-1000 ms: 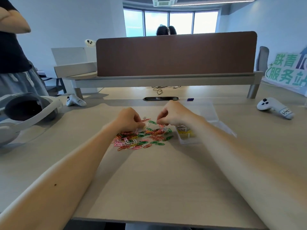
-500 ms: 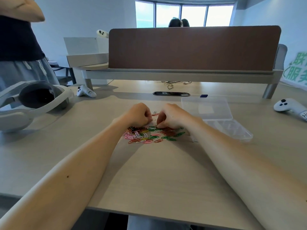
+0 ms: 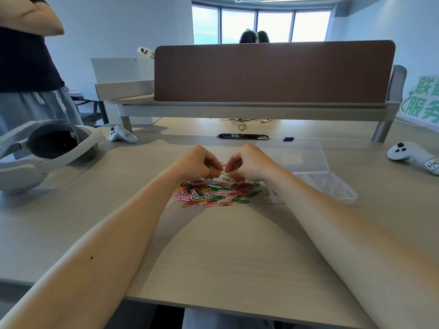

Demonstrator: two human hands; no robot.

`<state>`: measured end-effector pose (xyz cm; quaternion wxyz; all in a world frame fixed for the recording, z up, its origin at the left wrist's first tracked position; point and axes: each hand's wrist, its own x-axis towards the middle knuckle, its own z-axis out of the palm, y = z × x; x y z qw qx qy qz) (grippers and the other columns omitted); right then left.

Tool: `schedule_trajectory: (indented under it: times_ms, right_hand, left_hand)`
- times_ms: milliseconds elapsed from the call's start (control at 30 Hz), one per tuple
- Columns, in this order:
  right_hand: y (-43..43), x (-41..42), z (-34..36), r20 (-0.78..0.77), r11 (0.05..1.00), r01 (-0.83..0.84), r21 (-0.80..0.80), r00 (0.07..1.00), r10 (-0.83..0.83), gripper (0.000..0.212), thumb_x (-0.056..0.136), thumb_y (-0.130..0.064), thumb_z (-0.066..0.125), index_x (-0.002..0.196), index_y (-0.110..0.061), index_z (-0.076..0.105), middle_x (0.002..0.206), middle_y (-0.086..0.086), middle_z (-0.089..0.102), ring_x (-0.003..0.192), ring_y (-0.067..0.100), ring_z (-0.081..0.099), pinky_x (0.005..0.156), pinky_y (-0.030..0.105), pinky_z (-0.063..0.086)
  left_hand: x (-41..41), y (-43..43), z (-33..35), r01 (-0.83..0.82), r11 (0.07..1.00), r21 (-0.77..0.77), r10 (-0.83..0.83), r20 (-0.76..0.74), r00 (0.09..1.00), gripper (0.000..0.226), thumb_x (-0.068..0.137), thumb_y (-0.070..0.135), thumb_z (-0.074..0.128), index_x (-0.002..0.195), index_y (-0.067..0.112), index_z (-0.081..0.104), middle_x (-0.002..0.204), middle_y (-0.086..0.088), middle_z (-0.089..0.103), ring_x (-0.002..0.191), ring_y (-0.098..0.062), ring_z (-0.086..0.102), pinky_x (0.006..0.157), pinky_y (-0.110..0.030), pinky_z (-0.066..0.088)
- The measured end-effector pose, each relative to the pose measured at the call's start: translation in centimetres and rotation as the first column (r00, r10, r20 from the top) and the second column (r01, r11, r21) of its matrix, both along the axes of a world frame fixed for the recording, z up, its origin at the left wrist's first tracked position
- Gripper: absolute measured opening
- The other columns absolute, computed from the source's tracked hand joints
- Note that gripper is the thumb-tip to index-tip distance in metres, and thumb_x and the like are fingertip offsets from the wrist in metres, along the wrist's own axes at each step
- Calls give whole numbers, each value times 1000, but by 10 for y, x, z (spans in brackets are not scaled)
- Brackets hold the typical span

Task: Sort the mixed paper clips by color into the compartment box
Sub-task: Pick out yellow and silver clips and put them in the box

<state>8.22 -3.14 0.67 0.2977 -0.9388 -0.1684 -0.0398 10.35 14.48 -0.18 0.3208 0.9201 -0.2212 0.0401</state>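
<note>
Left hand (image 3: 198,163) and right hand (image 3: 249,163) raised close together, fingertips of both pinched on a small tangle of wire paper clips (image 3: 223,170) (colours hard to tell). Directly beneath both hands, on the pale wooden desk (image 3: 225,252): loose pile of pink, green, red, white and yellow paper clips (image 3: 216,192). Just right of the right hand: clear plastic compartment box (image 3: 332,186), lid (image 3: 294,156) open.
</note>
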Motion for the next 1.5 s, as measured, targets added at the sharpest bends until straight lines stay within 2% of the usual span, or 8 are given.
schedule_trajectory:
  times_ms: [333,533,700,900,1033,1200,1333,1500]
  right_hand:
    - [-4,-6,2,-33,993,-15,117,999,19,21,76,0,77,87,-17,72,79,-4,70,78,11,68,76,29,56]
    - [-4,-8,4,-65,989,-20,145,997,29,25,75,3,78,90,-14,70,82,1,72,79,15,71,77,32,58]
    - [-8,-7,4,-20,1000,-7,24,1000,7,23,78,-5,77,99,-14,73,88,-3,69,84,11,66,80,27,54]
    - [-12,-9,3,-99,956,-94,-277,993,68,17,83,-22,75,100,-21,76,92,-9,66,88,9,60,67,20,43]
    - [-11,-8,1,-68,954,-69,-292,996,52,14,84,-23,75,97,-18,76,86,-7,64,83,12,59,66,21,43]
    - [-14,-6,-1,-3,961,-21,-275,1000,21,15,87,-23,71,99,-15,74,95,0,68,84,12,59,70,24,45]
    - [-12,-4,-4,36,970,14,-241,999,-5,15,87,-21,71,100,-14,74,100,1,68,87,13,60,71,23,45]
    - [-8,-5,-5,12,972,-15,-236,1000,18,19,83,-28,75,98,-17,75,91,-5,63,87,11,59,69,23,44]
  left_hand:
    - [-5,-1,4,16,998,-60,-20,-65,998,18,83,5,70,101,8,73,80,-2,72,67,-10,68,63,-14,54]
    - [-6,-4,2,10,999,-36,-12,-34,999,12,82,7,72,93,10,75,78,-4,72,68,-14,67,67,-20,56]
    - [-2,2,0,-36,999,-31,36,-8,999,8,84,5,69,90,8,74,79,-7,70,68,-16,63,69,-27,56]
    - [-3,1,-1,7,1000,22,-7,-16,1000,5,84,8,69,86,12,72,78,-1,69,69,-12,62,64,-18,49]
    - [-4,0,-3,11,1000,30,-10,-3,1000,5,83,8,70,85,13,72,81,-2,70,75,-16,63,70,-21,51]
    - [-4,0,-1,-7,1000,-11,7,-9,1000,7,83,6,70,84,13,71,82,-5,71,75,-19,66,71,-26,55]
    - [-6,0,0,18,998,-52,-22,-76,997,4,87,6,66,89,6,70,81,-5,73,70,-14,69,65,-22,55]
    - [-9,2,1,75,997,-11,-75,-147,986,5,89,7,64,91,7,68,85,-2,76,82,-16,70,69,-23,54]
